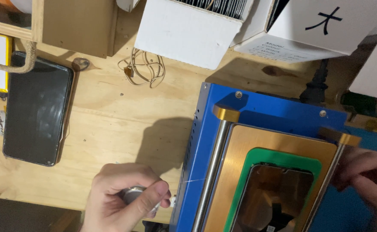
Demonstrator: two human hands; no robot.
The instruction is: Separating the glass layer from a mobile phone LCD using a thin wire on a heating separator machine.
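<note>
A: What surface is seen, and what is laid out on it?

B: A pale plywood table (111, 124) is seen from above. A dark phone (37, 108) lies flat near its left edge, with a loop of rope (23, 64) resting over the phone's top corner. Thin coiled wire (144, 68) lies near the back, just in front of a white cardboard box (188, 28); further white boxes (317, 30) are stacked to the right of it.

A: And the machine?

B: A blue machine (205, 129) stands on the right part of the table. A gold-coloured plate (240, 159) is set in its top, flanked by two steel rods (212, 172) with gold end caps. A green mat (257, 157) lies on the plate, and a phone screen (278, 189) is laid on the mat, glass reflecting.

A: How is the left hand (124, 199) posed?

B: It is held low beside the machine's left wall, curled. Its fingers (147, 202) are closed around a small silvery spool (132, 194), the thumb pressed across the front. A very fine wire (195, 181) is seen stretched from that hand toward the machine's left edge.

A: And the right hand (367, 180)?

B: It is blurred at the right edge, beside the right-hand rod. Whether anything is gripped there cannot be told.
</note>
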